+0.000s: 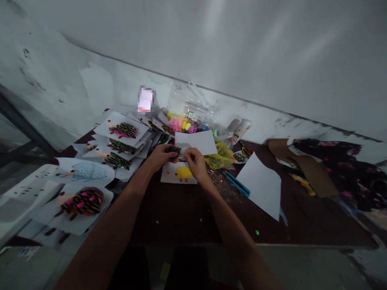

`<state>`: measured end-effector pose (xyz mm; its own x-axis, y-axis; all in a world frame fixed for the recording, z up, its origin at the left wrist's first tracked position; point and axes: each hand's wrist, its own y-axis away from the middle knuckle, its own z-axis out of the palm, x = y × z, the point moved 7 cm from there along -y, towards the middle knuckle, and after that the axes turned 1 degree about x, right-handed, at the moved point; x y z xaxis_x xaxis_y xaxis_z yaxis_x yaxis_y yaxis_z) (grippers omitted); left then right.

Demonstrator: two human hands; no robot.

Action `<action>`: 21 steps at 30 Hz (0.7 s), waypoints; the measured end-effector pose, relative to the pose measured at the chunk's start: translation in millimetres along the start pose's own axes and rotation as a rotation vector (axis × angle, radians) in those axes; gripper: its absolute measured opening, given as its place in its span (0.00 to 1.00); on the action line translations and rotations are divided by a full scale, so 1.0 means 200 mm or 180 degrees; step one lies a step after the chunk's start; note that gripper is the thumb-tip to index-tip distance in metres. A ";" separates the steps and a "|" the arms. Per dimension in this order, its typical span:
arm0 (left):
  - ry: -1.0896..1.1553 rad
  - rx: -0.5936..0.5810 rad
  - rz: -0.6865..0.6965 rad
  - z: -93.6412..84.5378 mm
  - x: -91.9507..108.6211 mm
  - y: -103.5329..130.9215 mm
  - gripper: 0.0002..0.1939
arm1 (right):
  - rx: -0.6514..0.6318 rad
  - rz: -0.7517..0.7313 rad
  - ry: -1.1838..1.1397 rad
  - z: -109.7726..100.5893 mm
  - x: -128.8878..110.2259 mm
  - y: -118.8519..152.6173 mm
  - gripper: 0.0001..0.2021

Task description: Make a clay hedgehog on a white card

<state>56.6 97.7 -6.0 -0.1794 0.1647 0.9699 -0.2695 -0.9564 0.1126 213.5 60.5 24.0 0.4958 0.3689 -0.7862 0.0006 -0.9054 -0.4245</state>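
- Nearest me, a green bit (256, 232) lies by the near edge of the dark surface (181, 217), to the right.
- At near left, striped animal cards (80, 201) overlap in a pile.
- On the right, a blue tool (238, 184) lies by a white sheet (263, 187).
- In the middle, a yellow-bodied animal card (183, 173) lies flat just below the hands.
- Over its far edge, the left hand (160, 158) pinches a dark piece (173, 148); the right hand's (196, 163) fingers are closed on its clear wrap (182, 152).
- Beyond them, a blank card (195, 141), then a clear bag (189, 108) with bright lumps (183, 124) by the wall (256, 60).
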 end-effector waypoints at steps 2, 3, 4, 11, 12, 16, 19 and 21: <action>-0.0062 0.0072 0.0006 -0.01 0.00 0.00 0.16 | 0.0027 0.0169 -0.0326 -0.01 0.04 -0.01 0.10; -0.0064 0.0121 0.0008 -0.02 0.00 -0.01 0.17 | 0.0038 0.0252 -0.0480 -0.02 0.06 -0.02 0.11; -0.0051 0.0165 0.0011 -0.02 0.00 -0.01 0.18 | 0.0042 0.0327 -0.0616 -0.03 0.07 -0.02 0.12; -0.0137 0.0275 0.0014 -0.01 0.00 -0.01 0.17 | -0.0044 0.0763 -0.1092 -0.05 0.13 0.01 0.22; -0.0176 0.0317 0.0014 -0.01 0.00 -0.01 0.17 | -0.0065 0.0794 -0.1094 -0.06 0.13 0.02 0.21; -0.0589 0.0530 0.0019 -0.01 -0.01 -0.03 0.20 | 0.0080 0.0865 -0.0972 -0.10 0.15 0.05 0.18; -0.1065 0.0556 0.0156 -0.01 -0.01 -0.08 0.24 | 0.0194 0.0861 -0.0759 -0.15 0.17 0.07 0.16; -0.1317 0.0549 0.0319 0.00 0.00 -0.11 0.24 | 0.0217 0.0808 -0.0648 -0.18 0.18 0.09 0.15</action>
<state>61.9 118.3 -9.5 0.2059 -0.0073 0.9785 -0.1023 -0.9947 0.0141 261.8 49.1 4.5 0.2889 0.1740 -0.9414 -0.1621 -0.9603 -0.2272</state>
